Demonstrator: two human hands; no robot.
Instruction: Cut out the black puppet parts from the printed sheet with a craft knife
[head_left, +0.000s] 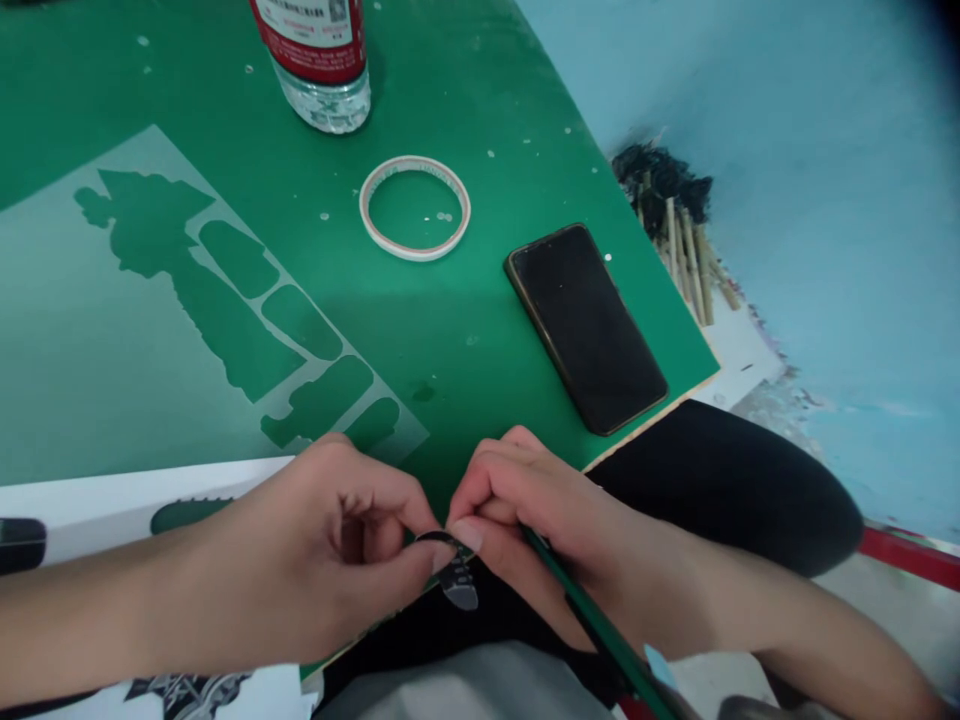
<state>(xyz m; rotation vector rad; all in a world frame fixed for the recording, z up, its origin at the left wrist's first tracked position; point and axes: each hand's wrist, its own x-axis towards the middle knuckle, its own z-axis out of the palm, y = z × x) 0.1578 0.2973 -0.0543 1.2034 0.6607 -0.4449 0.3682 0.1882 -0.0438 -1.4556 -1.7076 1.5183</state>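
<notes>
My left hand [345, 545] is closed in a pinch on a small dark cut-out piece [459, 585] with pale slits, held just past the table's near edge. My right hand [547, 520] is closed too, its thumb and forefinger meeting at the upper edge of the same piece. A long, thin dark green tool [600, 625] lies tucked in my right hand, slanting down toward my lap; its tip is hidden. Left of the hands, a clear sheet [67, 330] with several shapes cut out of it lies flat on the green table [480, 110].
Ahead stand a water bottle [322, 70] with a red label and a white tape ring [415, 250]. A black phone [589, 330] lies near the right edge. Printed paper [217, 695] sits at lower left. A black seat [720, 480] and a bundle of sticks [690, 260] are beyond the table.
</notes>
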